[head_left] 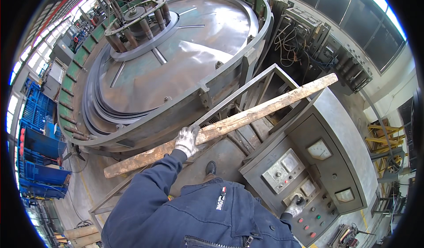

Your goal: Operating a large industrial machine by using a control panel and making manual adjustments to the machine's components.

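A long rough wooden pole [256, 112] slants across in front of me, rising from lower left to upper right. My left hand [187, 140], in a whitish work glove with dark fingertips, is closed over the pole left of its middle. To my right stands a grey metal control console [342, 126] with gauges, knobs and coloured push buttons. My right hand [295, 206], also gloved, rests on the console's lower instrument panel [308, 187]. Its fingers are bent around what looks like a small dark knob, mostly hidden by the glove.
Beyond the pole is a large round machine with a shiny metal disc [194, 67] inside a raised rim [176, 109]. A metal guard rail [240, 90] runs between it and me. Cables [289, 45] hang at the back right. Blue racks [39, 155] stand far left.
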The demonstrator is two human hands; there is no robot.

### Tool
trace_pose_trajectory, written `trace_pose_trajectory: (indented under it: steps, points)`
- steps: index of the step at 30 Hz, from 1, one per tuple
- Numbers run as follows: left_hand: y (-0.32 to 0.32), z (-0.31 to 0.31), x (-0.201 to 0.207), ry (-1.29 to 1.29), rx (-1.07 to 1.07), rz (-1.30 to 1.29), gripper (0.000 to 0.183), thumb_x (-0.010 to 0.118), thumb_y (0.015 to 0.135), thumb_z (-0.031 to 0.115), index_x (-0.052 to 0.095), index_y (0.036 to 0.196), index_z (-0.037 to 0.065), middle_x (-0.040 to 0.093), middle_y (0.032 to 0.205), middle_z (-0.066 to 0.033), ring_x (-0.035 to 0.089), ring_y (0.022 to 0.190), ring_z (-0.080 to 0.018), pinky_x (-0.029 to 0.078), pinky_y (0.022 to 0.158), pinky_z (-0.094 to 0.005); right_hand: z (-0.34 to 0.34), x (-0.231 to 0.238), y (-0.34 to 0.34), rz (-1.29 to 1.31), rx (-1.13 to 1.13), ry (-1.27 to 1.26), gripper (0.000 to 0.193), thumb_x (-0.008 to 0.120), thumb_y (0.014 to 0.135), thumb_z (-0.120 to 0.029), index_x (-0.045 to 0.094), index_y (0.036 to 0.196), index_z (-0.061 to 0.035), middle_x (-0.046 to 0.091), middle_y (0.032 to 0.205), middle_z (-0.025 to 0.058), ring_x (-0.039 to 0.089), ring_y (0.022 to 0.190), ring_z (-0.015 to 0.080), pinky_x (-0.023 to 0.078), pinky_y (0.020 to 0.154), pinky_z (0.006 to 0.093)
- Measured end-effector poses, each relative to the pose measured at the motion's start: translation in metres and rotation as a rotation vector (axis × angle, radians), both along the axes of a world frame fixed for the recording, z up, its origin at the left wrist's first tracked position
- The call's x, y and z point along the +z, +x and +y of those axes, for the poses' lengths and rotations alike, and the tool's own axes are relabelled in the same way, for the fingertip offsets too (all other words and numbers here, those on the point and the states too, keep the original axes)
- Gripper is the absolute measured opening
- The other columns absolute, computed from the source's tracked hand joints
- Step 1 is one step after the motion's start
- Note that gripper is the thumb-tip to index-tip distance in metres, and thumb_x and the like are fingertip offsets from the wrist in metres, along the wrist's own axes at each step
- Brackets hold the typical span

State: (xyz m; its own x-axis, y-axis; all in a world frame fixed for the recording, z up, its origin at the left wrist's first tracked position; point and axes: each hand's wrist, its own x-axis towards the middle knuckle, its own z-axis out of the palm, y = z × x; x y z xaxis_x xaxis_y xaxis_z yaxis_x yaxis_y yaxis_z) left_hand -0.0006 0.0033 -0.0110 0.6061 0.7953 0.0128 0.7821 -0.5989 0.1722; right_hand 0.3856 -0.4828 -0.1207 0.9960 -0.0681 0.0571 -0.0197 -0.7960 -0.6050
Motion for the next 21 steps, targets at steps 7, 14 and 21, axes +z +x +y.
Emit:
trace_pose_trajectory:
  steps: [7,14,21]
  points:
    - [-0.004,0.003,-0.007,-0.001,0.001,0.022,0.095,0.086,0.073,0.053,0.049,0.148,0.007,0.056,0.141,-0.0213,0.053,0.125,-0.0416,0.042,0.110,-0.0532,0.002,0.002,0.000,0.025,0.012,-0.027,0.045,0.075,0.095,-0.037,0.068,0.119,0.0006,0.074,0.116,0.0197,0.071,0.105,0.0334,0.054,0.096,0.0424]
    - [-0.001,0.003,-0.005,0.017,-0.008,0.035,0.096,0.086,0.073,0.054,0.050,0.148,0.007,0.056,0.141,-0.0212,0.053,0.125,-0.0415,0.042,0.111,-0.0520,-0.005,-0.009,0.005,-0.033,0.020,-0.050,0.045,0.075,0.094,-0.036,0.069,0.121,-0.0008,0.075,0.113,0.0189,0.072,0.103,0.0352,0.055,0.094,0.0450]
    - [0.004,0.000,0.001,-0.008,0.012,0.047,0.094,0.085,0.075,0.052,0.050,0.149,0.007,0.055,0.144,-0.0190,0.053,0.126,-0.0404,0.042,0.111,-0.0508,-0.011,-0.004,0.011,0.023,0.115,-0.095,0.039,0.074,0.092,-0.032,0.073,0.119,-0.0034,0.076,0.115,0.0192,0.072,0.105,0.0363,0.056,0.093,0.0448]
